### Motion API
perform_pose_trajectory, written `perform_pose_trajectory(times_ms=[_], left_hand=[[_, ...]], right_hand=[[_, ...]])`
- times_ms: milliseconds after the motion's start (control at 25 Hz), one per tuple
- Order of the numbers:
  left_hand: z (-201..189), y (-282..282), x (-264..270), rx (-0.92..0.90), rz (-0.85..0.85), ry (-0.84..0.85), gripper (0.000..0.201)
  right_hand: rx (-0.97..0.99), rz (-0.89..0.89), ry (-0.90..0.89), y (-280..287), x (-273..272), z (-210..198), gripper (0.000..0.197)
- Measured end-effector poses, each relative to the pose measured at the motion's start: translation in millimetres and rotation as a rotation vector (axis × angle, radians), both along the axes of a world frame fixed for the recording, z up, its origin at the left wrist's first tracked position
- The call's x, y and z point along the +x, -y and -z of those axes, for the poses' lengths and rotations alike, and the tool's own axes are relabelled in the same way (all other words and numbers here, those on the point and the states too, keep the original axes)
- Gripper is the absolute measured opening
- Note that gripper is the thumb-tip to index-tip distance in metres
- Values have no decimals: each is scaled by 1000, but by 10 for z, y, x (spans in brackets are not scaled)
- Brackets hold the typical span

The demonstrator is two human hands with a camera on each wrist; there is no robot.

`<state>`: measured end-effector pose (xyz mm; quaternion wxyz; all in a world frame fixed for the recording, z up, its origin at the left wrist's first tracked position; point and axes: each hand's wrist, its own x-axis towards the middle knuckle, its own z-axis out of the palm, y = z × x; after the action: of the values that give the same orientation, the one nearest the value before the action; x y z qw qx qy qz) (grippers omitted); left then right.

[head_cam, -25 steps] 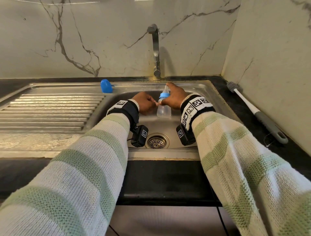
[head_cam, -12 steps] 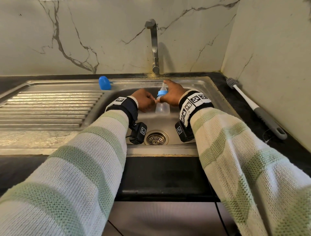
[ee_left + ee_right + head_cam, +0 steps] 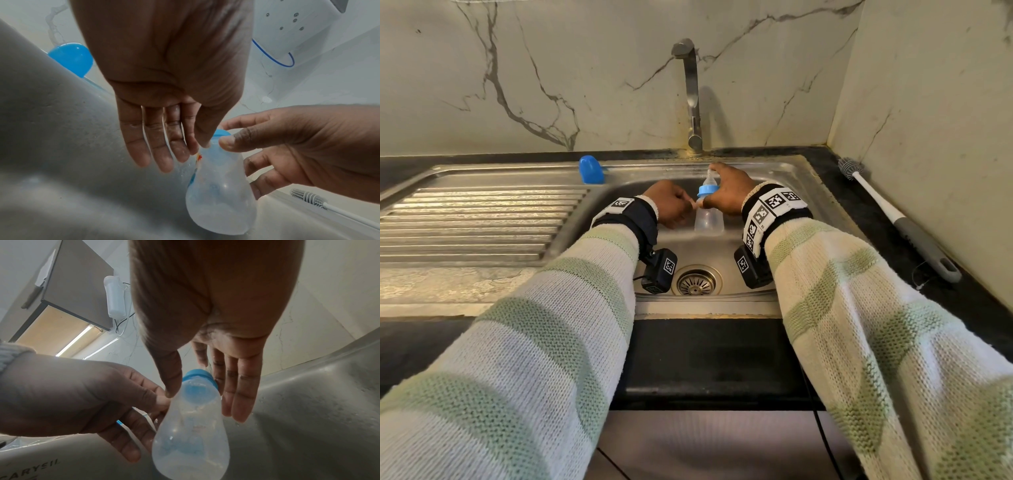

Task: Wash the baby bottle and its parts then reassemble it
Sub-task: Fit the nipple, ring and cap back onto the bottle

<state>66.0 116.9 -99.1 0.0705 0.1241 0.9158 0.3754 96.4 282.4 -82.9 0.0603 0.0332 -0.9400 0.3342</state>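
A clear baby bottle (image 3: 709,221) hangs upright over the sink basin, with its blue collar (image 3: 707,190) and clear nipple (image 3: 710,175) on top. My right hand (image 3: 717,198) grips the collar from the right: its thumb lies on the bottle's shoulder (image 3: 191,402) and its fingers reach behind the collar (image 3: 198,374). My left hand (image 3: 690,205) pinches the neck from the left with thumb and forefinger, the other fingers nearly straight. In the left wrist view the bottle (image 3: 222,186) looks empty. A blue cap (image 3: 591,169) stands on the sink's back rim, to the left.
The tap (image 3: 691,92) rises behind the bottle, and no water shows. The drain (image 3: 697,279) lies below my wrists. A ribbed draining board (image 3: 476,222) lies to the left. A bottle brush (image 3: 893,219) lies on the dark counter at the right, beside the wall.
Both hands stay on the bottle at the same spot over the basin. Only the head view has shifted a little.
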Motion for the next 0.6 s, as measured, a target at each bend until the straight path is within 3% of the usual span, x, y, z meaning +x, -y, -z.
perform_pose_trajectory(times_ms=[160,320,600], left_hand=[[10,39,-41,8,-68,-58,9],[10,54,-48,-34,-82,-73,12],[14,60,-111,-58,-111,-193,12]], right_hand=[[-61,132,-195,-52,-32,-72,79],[92,44,-33,-68,-45,-1,87],[-34,129,-177,-78,-66,3,78]])
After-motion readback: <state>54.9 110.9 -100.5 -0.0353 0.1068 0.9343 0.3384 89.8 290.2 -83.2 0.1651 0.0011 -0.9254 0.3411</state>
